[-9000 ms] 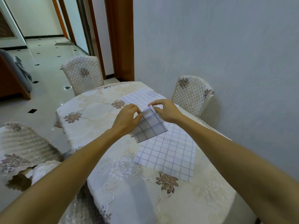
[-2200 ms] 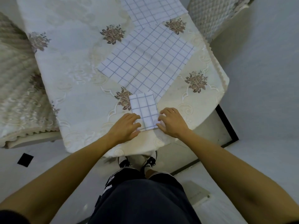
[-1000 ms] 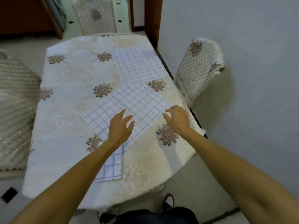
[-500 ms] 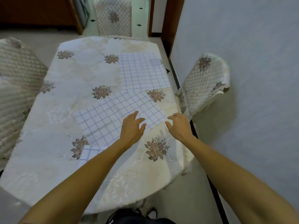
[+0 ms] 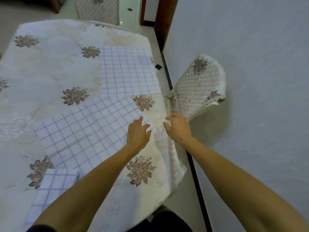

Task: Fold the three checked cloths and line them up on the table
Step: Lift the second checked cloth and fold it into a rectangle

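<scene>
Cream tablecloth (image 5: 50, 61) embroidered with brown flowers covers the table (image 5: 115, 203), which stands beside a pale wall (image 5: 250, 47) on the right. One quilted chair (image 5: 199, 87) sits between the table's right edge and the wall; a second chair (image 5: 98, 9) stands at the far end.

Three cloths lie on the table. A folded checked cloth (image 5: 51, 186) lies near the left, partly hidden by the left forearm. A middle checked cloth (image 5: 83, 129) lies open and flat, turned at an angle. A far checked cloth (image 5: 128, 72) also lies open, squarer to the table, its near edge just beside the middle one.

At the right corner of the middle cloth is the left hand (image 5: 138, 133), fingers spread and relaxed, gripping nothing; whether they touch the cloth I cannot tell. Over the table's right edge is the right hand (image 5: 178, 127), fingers loosely curled and empty.
</scene>
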